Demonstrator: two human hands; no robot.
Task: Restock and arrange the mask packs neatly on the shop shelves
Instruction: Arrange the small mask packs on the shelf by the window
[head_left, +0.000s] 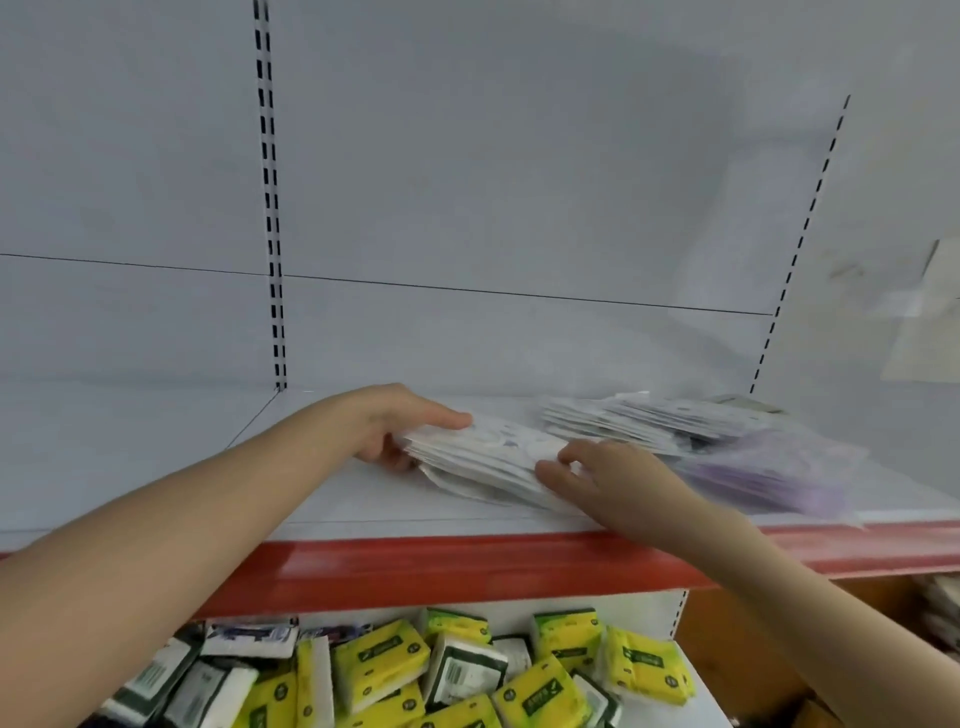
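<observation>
Your left hand (400, 431) grips the left end of the stack of mask packs (483, 460). The thumb lies flat along the top and the other fingers curl in under that end. The stack is white and thin, and it lies on the shelf (332, 499) near the front edge, slanting from back left to front right.

Your right hand (608, 483) is at the stack's right end. Two bent fingers (569, 457) set their tips on the top and the near corner. The back of the hand hides the rest, so you cannot tell whether it pinches the packs or only presses them. The stack sits between your two hands and touches both.

Just behind your right hand lies a pile of white packs (649, 421), fanned out and uneven. To its right are the purple packs (769, 475), which spread toward the front edge and partly overhang it. Both lie close to the stack's right end, and motion blurs them.

A red strip (467, 566) runs along the shelf's front. Below it, the lower shelf (696, 714) holds a loose heap of tissue packs (379, 660), yellow and white. Both of your forearms cross over the strip. The grey back panel (519, 182) rises behind, and a slotted upright (270, 208) runs down it at the left.
</observation>
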